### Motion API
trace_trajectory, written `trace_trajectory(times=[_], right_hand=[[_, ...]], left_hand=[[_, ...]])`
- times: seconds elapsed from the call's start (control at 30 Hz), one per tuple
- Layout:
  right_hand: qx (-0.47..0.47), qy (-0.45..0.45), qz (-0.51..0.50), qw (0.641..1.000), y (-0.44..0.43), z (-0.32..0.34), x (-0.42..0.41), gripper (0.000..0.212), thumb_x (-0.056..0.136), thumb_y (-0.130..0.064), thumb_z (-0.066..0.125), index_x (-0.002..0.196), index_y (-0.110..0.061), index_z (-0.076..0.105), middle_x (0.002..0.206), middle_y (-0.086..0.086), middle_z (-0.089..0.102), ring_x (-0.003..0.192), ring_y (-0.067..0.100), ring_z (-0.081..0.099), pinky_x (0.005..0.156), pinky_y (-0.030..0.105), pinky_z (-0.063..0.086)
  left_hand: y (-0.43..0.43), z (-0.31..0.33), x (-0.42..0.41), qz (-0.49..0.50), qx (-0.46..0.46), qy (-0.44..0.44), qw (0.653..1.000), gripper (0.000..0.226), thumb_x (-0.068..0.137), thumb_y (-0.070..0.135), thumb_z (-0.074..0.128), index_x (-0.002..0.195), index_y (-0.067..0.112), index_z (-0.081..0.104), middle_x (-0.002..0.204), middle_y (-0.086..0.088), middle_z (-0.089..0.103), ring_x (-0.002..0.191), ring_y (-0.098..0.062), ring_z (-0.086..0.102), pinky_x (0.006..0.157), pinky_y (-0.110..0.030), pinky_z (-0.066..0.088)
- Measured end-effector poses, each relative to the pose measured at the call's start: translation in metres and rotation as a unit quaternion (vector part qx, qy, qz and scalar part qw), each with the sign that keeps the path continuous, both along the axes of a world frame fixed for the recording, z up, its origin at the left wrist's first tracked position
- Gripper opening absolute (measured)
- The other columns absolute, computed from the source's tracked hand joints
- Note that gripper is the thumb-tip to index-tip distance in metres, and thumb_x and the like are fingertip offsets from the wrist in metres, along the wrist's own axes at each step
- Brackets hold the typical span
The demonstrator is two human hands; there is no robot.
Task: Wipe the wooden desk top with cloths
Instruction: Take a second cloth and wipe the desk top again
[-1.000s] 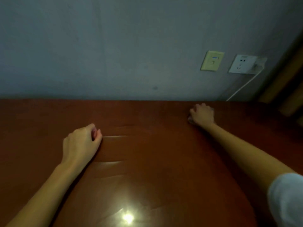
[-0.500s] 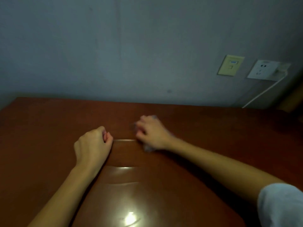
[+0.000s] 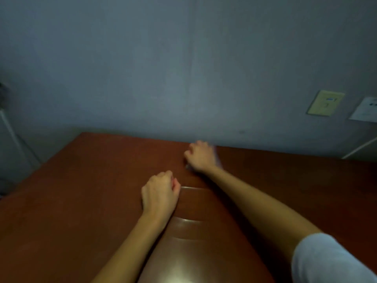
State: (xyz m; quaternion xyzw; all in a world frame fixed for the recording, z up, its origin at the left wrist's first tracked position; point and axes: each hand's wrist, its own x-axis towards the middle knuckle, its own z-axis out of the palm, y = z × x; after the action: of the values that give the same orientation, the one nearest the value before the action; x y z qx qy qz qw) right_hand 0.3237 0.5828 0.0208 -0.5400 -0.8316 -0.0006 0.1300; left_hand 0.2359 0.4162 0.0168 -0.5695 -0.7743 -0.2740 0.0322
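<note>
**Cloth works the far edge of a wooden desk**

A grey wall [image 3: 183, 68] backs a broad, red-brown wooden desk [image 3: 81, 190]. Its near part carries glossy bands [image 3: 191, 221] that look like damp streaks from wiping, while the duller left side appears to be waiting its turn.

Reaching out of a white sleeve [image 3: 326, 260], the person's right hand [image 3: 201, 155] sits at the desk's far edge, just beside the wall. Its fingers are bent down and clamped on a pale cloth [image 3: 217, 159], which shows only as a blur at the side and heel of the hand. The left hand [image 3: 160, 193] rests on the desk nearer the person. Its fingers are curled together in a fist, and no cloth shows in it.

The step in hand appears to be a pass along the back edge, where dust tends to gather against the wall. Doing it well likely means spreading the cloth flatter under the palm rather than bunching it, and keeping the pressure even. Each stroke should overlap the last as the strokes work back toward the near edge, so no dull strip is left between the bands. The left hand can steady the body during the long reach. A rightward stroke should stop short of the white cable [image 3: 359, 149] near the desk's far right.
</note>
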Motion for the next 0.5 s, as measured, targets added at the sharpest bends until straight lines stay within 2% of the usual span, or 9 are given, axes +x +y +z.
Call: trace_trajectory(times=[0.07,0.1,0.17,0.23,0.27,0.37,0.5], right_hand=[[-0.012,0.034,0.093,0.995,-0.04,-0.001,-0.028,0.028,0.088,-0.037,0.047,0.099,-0.015,0.059,0.11,0.012,0.055,0.108,0.032,0.048,0.089,0.037,0.033],[-0.003,0.037,0.119,0.992,-0.053,-0.001,-0.03,0.032,0.085,-0.041,0.043,0.099,-0.016,0.058,0.108,0.01,0.054,0.107,0.03,0.047,0.089,0.037,0.031],[0.031,0.036,0.114,0.992,-0.061,-0.004,-0.014,0.053,0.076,-0.049,0.027,0.108,-0.017,0.055,0.111,0.009,0.052,0.106,0.029,0.046,0.09,0.038,0.031],[0.069,0.019,0.055,0.996,-0.053,-0.009,0.016,0.068,0.073,-0.053,0.018,0.115,-0.015,0.056,0.113,0.011,0.053,0.105,0.031,0.049,0.091,0.04,0.035],[0.081,0.015,0.019,0.996,-0.045,-0.012,0.033,0.068,0.074,-0.054,0.02,0.115,-0.013,0.057,0.113,0.014,0.054,0.104,0.033,0.05,0.091,0.041,0.036],[0.068,0.032,-0.113,0.991,-0.017,-0.012,0.072,0.043,0.089,-0.037,0.048,0.116,-0.004,0.054,0.119,0.022,0.051,0.111,0.038,0.047,0.095,0.043,0.035],[0.048,0.062,-0.216,0.973,0.012,-0.014,0.073,0.049,0.095,-0.029,0.047,0.126,0.008,0.043,0.133,0.033,0.04,0.125,0.043,0.036,0.101,0.046,0.027]], left_hand=[[-0.018,-0.002,-0.006,-0.039,0.006,0.026,0.999,0.016,0.083,0.027,0.06,0.07,0.021,0.052,0.077,-0.004,0.061,0.075,-0.028,0.061,0.058,-0.035,0.045],[-0.031,-0.002,-0.013,-0.044,0.011,0.045,0.998,0.02,0.081,0.027,0.063,0.067,0.023,0.048,0.073,-0.003,0.059,0.072,-0.026,0.061,0.056,-0.034,0.045],[-0.058,0.001,-0.043,-0.021,0.002,0.057,0.998,0.024,0.085,0.03,0.06,0.069,0.025,0.042,0.077,0.0,0.058,0.076,-0.023,0.059,0.061,-0.032,0.046],[-0.084,0.002,-0.085,0.032,-0.013,0.051,0.998,0.021,0.09,0.034,0.053,0.074,0.024,0.043,0.084,0.001,0.056,0.085,-0.022,0.057,0.066,-0.032,0.044],[-0.095,0.001,-0.108,0.06,-0.012,0.051,0.997,0.022,0.09,0.034,0.053,0.073,0.023,0.044,0.083,0.0,0.055,0.085,-0.023,0.057,0.065,-0.032,0.042],[-0.119,-0.001,-0.161,0.119,-0.023,0.066,0.99,0.024,0.091,0.033,0.053,0.072,0.019,0.046,0.079,0.0,0.05,0.083,-0.024,0.056,0.062,-0.031,0.038],[-0.126,-0.004,-0.192,0.147,-0.007,0.066,0.987,0.027,0.09,0.029,0.054,0.068,0.018,0.044,0.07,0.003,0.048,0.07,-0.019,0.051,0.056,-0.03,0.036]])
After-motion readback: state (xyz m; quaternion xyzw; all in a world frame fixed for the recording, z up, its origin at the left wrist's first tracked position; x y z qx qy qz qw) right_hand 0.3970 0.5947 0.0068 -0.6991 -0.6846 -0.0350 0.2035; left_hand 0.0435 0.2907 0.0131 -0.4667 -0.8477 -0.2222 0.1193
